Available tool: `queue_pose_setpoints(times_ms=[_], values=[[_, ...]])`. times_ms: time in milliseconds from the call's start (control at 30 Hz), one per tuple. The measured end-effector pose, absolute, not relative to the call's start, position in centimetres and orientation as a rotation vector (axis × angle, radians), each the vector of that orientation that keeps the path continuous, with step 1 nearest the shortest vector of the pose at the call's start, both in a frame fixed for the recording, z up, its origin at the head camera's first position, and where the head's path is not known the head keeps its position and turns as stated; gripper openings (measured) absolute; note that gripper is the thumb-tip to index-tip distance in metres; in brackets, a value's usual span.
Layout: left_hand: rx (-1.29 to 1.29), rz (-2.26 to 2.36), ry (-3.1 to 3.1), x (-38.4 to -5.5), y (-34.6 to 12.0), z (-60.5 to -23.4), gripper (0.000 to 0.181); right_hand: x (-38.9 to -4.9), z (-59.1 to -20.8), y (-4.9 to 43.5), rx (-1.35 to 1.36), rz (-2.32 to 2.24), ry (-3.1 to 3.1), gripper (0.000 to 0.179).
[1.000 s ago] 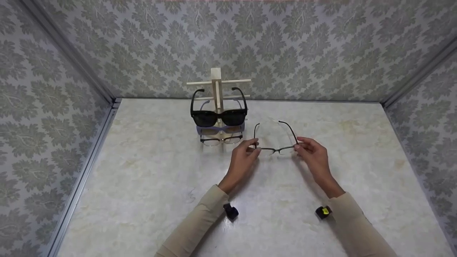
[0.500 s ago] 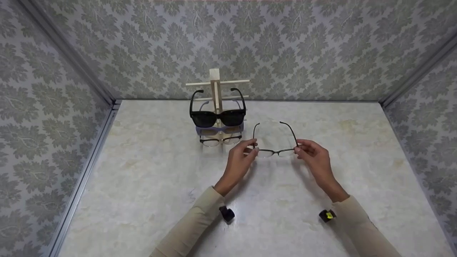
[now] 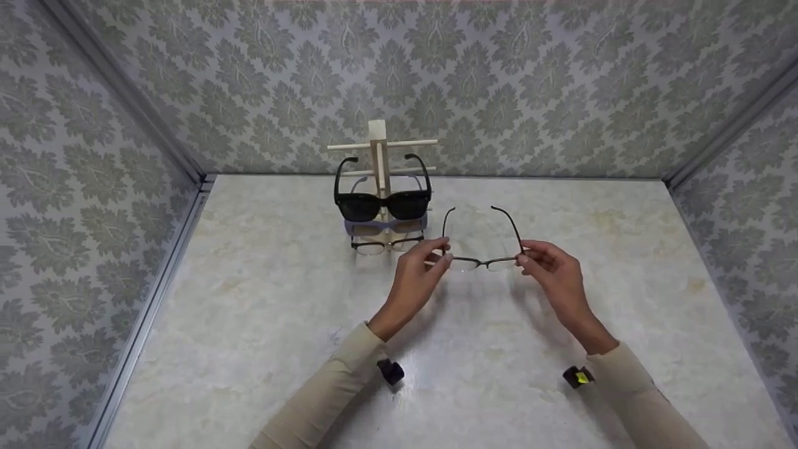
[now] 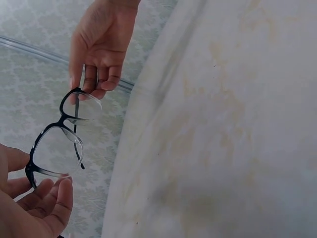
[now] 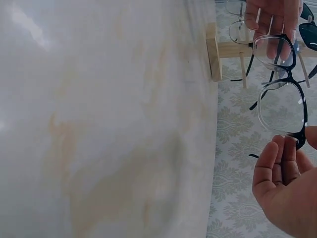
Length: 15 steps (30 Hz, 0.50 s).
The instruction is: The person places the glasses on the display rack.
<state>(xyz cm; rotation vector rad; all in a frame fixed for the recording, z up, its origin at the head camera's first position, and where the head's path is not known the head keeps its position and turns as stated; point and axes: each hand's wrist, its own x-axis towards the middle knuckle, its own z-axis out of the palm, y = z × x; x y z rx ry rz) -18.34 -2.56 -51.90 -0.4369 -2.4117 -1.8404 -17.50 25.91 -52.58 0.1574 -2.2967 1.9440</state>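
A pair of eyeglasses (image 3: 483, 264) with a black upper rim and clear lower rims is held up over the table, temples unfolded and pointing away from me. My left hand (image 3: 414, 274) pinches its left corner, by the hinge, between thumb and fingers. At the opposite corner my right hand (image 3: 558, 274) grips the frame the same way. In the left wrist view the black bridge (image 4: 63, 118) shows between both hands. The right wrist view catches the front of the eyeglasses (image 5: 289, 74), lenses unobstructed except for fingertips at the corners.
Left of the hands stands a wooden display rack (image 3: 378, 131) with thin crossbars. On it hang black sunglasses (image 3: 406, 206), blue-purple sunglasses (image 3: 356, 228) and, lowest, dark-browed eyeglasses (image 3: 370, 249), close to my left hand. Patterned walls (image 3: 499, 81) enclose the marbled table (image 3: 262, 312) at back and sides.
Both hands keep their hold on the eyeglasses. My forearms have spread slightly apart, and the temple tips have risen a little in the head view. The rack's glasses stay put.
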Motion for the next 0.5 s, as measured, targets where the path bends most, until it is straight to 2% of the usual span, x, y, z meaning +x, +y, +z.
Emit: queue_pose_setpoints(times_ms=[500], values=[[-0.532, -1.755, -2.361, -17.5, -3.4, -49.2, 0.037, -16.7, -49.4, 25.2, 0.220, 1.955, -2.217, 0.030]])
